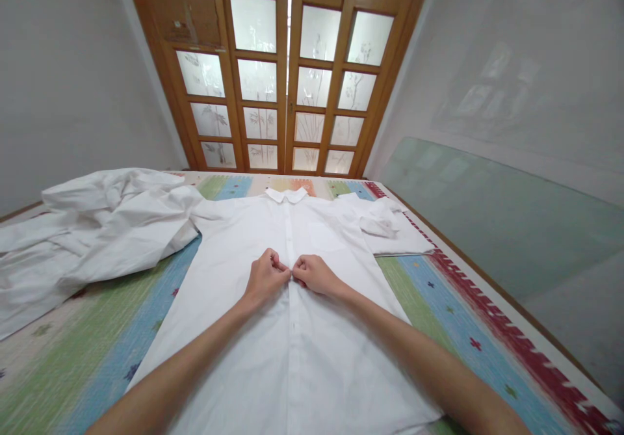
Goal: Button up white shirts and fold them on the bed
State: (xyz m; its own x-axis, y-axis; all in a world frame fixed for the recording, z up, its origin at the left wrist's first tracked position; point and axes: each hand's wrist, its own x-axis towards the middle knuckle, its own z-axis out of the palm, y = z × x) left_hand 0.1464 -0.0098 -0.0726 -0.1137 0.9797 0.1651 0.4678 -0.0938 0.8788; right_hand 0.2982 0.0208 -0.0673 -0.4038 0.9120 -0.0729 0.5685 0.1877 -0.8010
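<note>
A white collared shirt (pixel 234 370) lies spread front side up, its collar (pixel 286 195) at the far end. Down its middle runs the button placket (pixel 293 344), with a buttonhole showing below the hands. My left hand (pixel 267 274) pinches the placket's edge from the left. From the right, my right hand (pixel 312 274) pinches the same spot, its fingertips almost touching the left ones. Both hands are closed, and the fingers hide any button between them.
A crumpled white garment (pixel 112 220) is heaped at the left. Folded white cloth (pixel 404 233) lies by the shirt's right shoulder. Everything rests on a striped, patterned mat (pixel 468 331). A glass panel (pixel 487 207) leans against the right wall; wooden glazed doors (pixel 287 97) stand beyond.
</note>
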